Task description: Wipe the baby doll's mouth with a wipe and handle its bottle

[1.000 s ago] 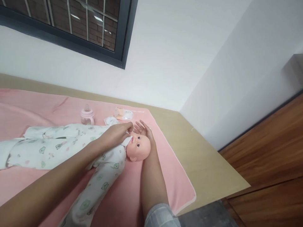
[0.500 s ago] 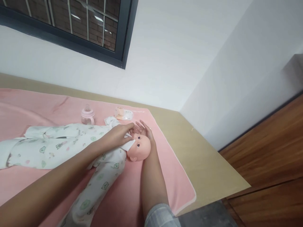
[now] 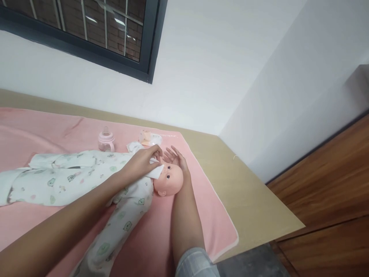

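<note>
A baby doll in patterned white clothes lies on its back, its head toward the right. My left hand grips a white tissue at the doll's mouth and chin, covering part of the lower face. Behind the doll's head rests my right hand, fingers spread and palm turned toward the head; the wrist runs along the crown. The doll's neck is mostly hidden by the tissue and my left hand.
A pink baby bottle stands beyond the doll's body. Near it lies a small tissue pack. A pink blanket covers much of the wooden tabletop. The white wall with a dark-framed window rises behind.
My left hand has shifted slightly left with the tissue, opening a gap from my right fingers. The right hand and the doll stay nearly where they were.
</note>
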A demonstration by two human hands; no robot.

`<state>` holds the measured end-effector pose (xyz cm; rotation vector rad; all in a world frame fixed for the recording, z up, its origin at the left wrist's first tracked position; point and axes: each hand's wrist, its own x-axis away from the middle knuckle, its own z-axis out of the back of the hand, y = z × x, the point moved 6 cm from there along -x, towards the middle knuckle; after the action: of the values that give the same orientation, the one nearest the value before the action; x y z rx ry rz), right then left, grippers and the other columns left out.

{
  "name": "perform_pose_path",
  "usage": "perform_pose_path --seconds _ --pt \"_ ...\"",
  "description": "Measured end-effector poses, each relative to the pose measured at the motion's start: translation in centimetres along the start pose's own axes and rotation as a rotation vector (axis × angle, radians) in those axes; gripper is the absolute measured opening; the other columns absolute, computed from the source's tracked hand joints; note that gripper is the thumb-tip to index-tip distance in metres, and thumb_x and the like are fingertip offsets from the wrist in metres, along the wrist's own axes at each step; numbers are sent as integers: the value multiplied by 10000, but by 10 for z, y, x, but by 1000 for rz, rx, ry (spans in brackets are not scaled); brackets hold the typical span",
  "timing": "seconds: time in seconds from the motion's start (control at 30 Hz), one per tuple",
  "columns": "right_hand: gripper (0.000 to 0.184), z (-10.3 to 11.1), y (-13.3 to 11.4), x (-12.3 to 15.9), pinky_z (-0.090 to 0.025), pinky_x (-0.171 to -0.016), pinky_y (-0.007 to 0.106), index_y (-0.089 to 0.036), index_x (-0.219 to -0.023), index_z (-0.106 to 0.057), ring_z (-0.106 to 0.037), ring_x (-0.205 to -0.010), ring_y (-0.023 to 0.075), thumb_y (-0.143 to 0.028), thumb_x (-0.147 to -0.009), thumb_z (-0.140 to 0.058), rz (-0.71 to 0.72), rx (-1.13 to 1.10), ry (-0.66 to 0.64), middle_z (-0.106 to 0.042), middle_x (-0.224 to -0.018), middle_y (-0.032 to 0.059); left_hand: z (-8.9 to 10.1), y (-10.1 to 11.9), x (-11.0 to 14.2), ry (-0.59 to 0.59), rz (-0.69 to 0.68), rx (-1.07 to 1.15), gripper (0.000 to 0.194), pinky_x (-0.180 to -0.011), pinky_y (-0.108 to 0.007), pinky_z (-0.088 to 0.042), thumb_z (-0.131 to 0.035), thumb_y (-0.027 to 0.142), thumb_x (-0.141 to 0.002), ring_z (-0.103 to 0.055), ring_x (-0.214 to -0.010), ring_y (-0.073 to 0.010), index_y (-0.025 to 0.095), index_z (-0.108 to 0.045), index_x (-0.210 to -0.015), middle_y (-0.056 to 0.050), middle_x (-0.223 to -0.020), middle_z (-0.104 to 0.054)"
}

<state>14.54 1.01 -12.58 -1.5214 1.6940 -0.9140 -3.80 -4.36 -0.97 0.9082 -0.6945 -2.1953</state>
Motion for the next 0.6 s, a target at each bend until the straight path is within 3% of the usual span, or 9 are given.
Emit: perform_pose_path --seconds 0.17,0.33,0.47,0.6 --pt "286 -14 -47 14 -432 -1029 416 -227 -974 -659 -596 -1108 211 -439 -781 -653 -8 132 -143 -641 -1200 50 10 -10 -5 50 12 98 244 -792 -355 -478 -614 360 -722 -658 -885 -255 219 -526 -900 -29 -844 -693" --pt "270 -68 -87 44 -397 -1050 433 -168 -910 -711 -575 -1139 219 -409 -825 -624 -25 630 -466 -650 -1176 77 22 -17 -8 108 28 179 322 -827 -381 -481 -659 406 -707 -657 -865 -253 205 -527 -921 -36 -826 -684" --pt "267 -112 -92 65 -392 -1054 440 -197 -960 -720 -557 -1173 223 -397 -856 -578 17 846 -707 -689 -1077 35 32 -15 -7 156 29 241 324 -821 -388 -491 -662 409 -693 -658 -841 -252 196 -524 -894 -41 -802 -664" --pt "273 -123 -87 65 -376 -1068 417 -196 -990 -722 -577 -1145 213 -384 -863 -569 12 873 -719 -699 -1030 28 38 -15 -6 181 81 253 373 -821 -381 -480 -650 443 -693 -644 -852 -245 194 -510 -933 -39 -809 -652"
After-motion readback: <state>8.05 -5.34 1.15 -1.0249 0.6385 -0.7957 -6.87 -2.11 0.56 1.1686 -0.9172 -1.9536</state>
